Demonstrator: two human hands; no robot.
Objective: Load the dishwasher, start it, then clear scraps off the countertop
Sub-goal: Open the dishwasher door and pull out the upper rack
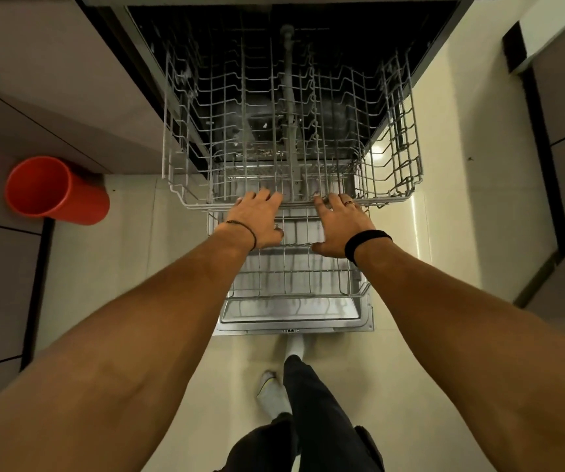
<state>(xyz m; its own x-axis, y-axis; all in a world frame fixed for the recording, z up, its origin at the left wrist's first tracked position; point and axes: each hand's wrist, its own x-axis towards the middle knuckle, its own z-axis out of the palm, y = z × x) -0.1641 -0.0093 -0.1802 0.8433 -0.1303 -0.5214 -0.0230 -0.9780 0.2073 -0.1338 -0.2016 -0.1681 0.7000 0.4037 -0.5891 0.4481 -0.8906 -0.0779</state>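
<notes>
At the front rim of the upper rack (393,196), two hands grip the wire, left hand (257,219) beside right hand (340,226). Two racks stand out of one open dishwasher (308,18), the lower rack (291,277) beneath. One red bin (53,189) stands on the floor (444,250).

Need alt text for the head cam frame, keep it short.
The left hand and right hand rest on the front rim of the dishwasher's pulled-out upper rack, which holds no dishes. The lower rack sits out over the open door below; an orange bin stands on the floor at left.
</notes>
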